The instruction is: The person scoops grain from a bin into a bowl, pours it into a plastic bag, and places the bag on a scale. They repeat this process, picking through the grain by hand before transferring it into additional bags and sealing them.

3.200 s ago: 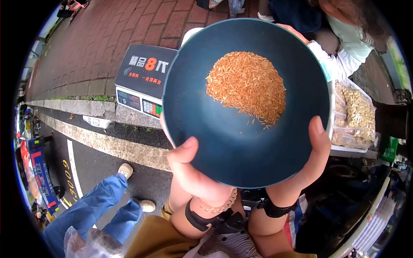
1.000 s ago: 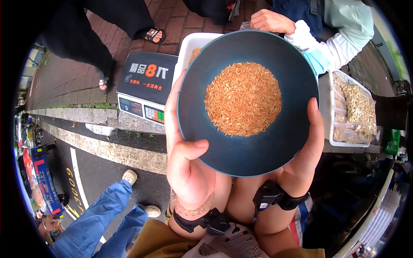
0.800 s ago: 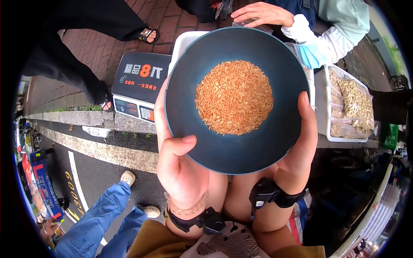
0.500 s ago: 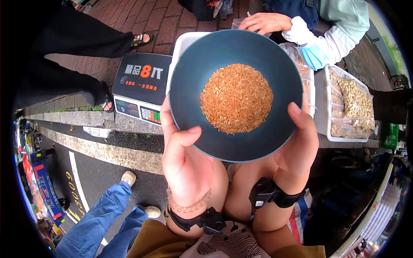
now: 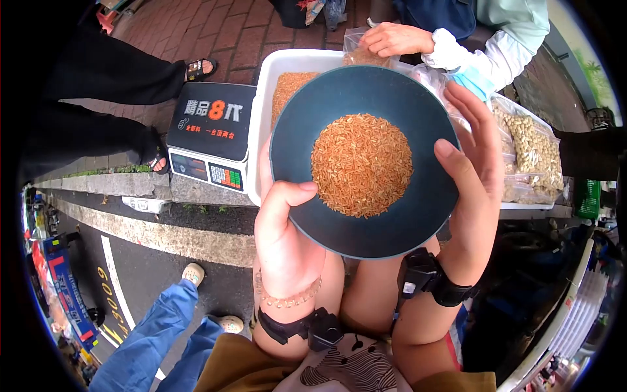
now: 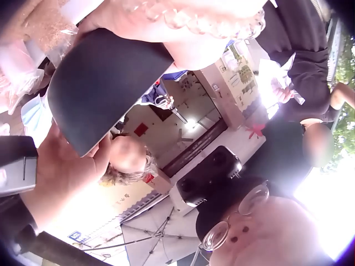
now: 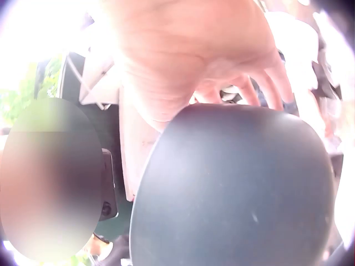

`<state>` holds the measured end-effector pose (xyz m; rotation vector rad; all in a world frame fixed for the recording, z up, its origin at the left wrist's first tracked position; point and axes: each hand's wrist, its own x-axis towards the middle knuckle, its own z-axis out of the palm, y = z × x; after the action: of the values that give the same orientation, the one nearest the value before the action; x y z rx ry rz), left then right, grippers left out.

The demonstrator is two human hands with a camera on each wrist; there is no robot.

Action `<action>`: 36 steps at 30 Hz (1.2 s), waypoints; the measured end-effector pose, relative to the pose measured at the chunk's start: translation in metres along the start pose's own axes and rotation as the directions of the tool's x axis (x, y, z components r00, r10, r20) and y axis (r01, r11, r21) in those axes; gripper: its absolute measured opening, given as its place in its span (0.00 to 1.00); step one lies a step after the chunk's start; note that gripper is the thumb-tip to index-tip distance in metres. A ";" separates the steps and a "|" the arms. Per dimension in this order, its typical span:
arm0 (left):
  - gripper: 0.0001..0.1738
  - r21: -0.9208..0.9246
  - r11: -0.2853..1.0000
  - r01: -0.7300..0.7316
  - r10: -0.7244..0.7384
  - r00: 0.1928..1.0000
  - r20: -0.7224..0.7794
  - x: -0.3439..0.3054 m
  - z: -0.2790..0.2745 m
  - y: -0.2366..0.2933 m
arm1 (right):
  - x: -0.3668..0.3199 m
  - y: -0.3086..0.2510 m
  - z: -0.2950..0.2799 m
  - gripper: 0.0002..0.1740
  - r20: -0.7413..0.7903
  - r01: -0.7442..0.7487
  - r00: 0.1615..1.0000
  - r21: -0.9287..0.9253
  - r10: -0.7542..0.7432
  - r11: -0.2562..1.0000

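Note:
A dark teal bowl (image 5: 366, 238) holds a mound of reddish-brown rice grains (image 5: 362, 166). My left hand (image 5: 287, 245) grips its left rim, thumb inside, other fingers mostly hidden beneath. At the right rim, my right hand (image 5: 477, 189) has its thumb tip against the bowl and its other fingers extended, spread away from the outer wall. In the left wrist view, the bowl (image 6: 105, 88) lies between my left hand (image 6: 150, 22) and right hand (image 6: 61, 172). The right wrist view shows the bowl's smooth outside (image 7: 238, 188) beneath my right palm (image 7: 188, 50).
Behind the bowl stands a white tub (image 5: 261, 98) of similar grain, beside a scale (image 5: 212, 124). Another person's hand (image 5: 398, 39) touches a clear bag (image 5: 356, 49). At right lie bagged pale nuts (image 5: 535, 150). Someone in black trousers (image 5: 117, 78) stands left.
The bowl, nearer and higher before, has moved lower and its rice has gathered into a centred mound. My right hand's fingers have lifted outward from the bowl. The person in black has come into view.

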<state>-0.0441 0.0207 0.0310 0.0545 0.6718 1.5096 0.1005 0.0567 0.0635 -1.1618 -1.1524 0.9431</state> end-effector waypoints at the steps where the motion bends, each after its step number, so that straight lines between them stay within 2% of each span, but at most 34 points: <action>1: 0.34 0.038 0.999 -0.013 0.013 1.000 0.010 -0.001 0.003 -0.001 | 0.008 0.000 -0.015 0.22 0.100 0.187 0.981 -0.273 -0.165 0.944; 2: 0.34 0.029 1.000 -0.011 0.010 1.000 0.014 0.000 0.004 -0.002 | 0.016 -0.007 -0.022 0.21 0.241 0.374 0.926 -0.500 -0.290 0.781; 3: 0.34 0.100 0.992 -0.082 0.080 0.996 0.029 0.000 0.004 -0.004 | 0.016 -0.017 -0.027 0.17 0.299 0.409 0.912 -0.617 -0.280 0.672; 4: 0.35 0.168 0.974 -0.152 0.146 0.988 0.046 0.001 0.004 -0.005 | 0.017 -0.022 -0.027 0.15 0.323 0.407 0.913 -0.761 -0.249 0.505; 6: 0.35 0.154 0.976 -0.154 0.147 0.988 0.054 0.001 0.004 -0.006 | 0.021 -0.028 -0.022 0.15 0.435 0.482 0.876 -0.795 -0.207 0.368; 7: 0.35 0.158 0.975 -0.155 0.147 0.987 0.064 0.002 0.005 -0.006 | 0.023 -0.028 -0.021 0.15 0.439 0.485 0.874 -0.797 -0.207 0.359; 9: 0.35 0.153 0.975 -0.158 0.148 0.986 0.076 0.001 0.005 -0.007 | 0.027 -0.023 -0.019 0.14 0.575 0.587 0.807 -0.757 -0.135 0.287; 12: 0.35 0.089 0.984 -0.154 0.145 0.984 0.100 0.001 0.005 -0.010 | 0.030 -0.016 -0.018 0.10 0.613 0.627 0.776 -0.722 -0.151 0.293; 16: 0.35 0.115 0.979 -0.167 0.151 0.979 0.135 0.003 0.004 -0.013 | 0.029 -0.007 -0.018 0.10 0.609 0.616 0.781 -0.712 -0.140 0.339; 22: 0.35 0.138 0.975 -0.173 0.151 0.976 0.159 0.001 0.005 -0.017 | 0.029 0.003 -0.018 0.08 0.621 0.626 0.773 -0.713 -0.129 0.315; 36: 0.35 0.109 0.981 -0.160 0.140 0.976 0.169 0.002 0.007 -0.017 | 0.033 0.009 -0.019 0.08 0.591 0.585 0.800 -0.734 -0.098 0.345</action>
<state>-0.0255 0.0233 0.0290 0.3237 0.6402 1.5879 0.1255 0.0864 0.0601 -1.4271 -2.4017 0.1247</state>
